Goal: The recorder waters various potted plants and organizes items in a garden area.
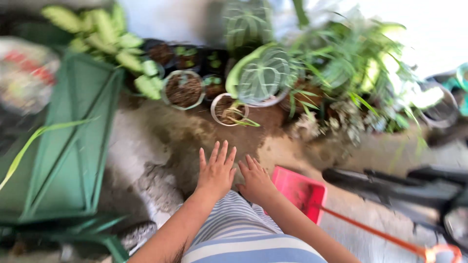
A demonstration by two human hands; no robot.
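My left hand (pixel 216 170) and my right hand (pixel 256 179) stretch forward side by side over the concrete floor, palms down, fingers straight and slightly apart. Neither holds anything. Just right of my right hand lies a pink dustpan (pixel 301 190) with an orange handle (pixel 375 234) running toward the lower right. A blue-and-white striped garment (pixel 239 234) covers my front at the bottom of the view. The picture is motion-blurred.
Several potted plants stand ahead: a clear pot of soil (pixel 184 89), a small white pot (pixel 228 109), a big striped-leaf plant (pixel 263 73), ferns (pixel 351 68). A green frame structure (pixel 68 146) fills the left. Dark objects (pixel 404 185) lie at right. Wet soil stains the floor (pixel 195 136).
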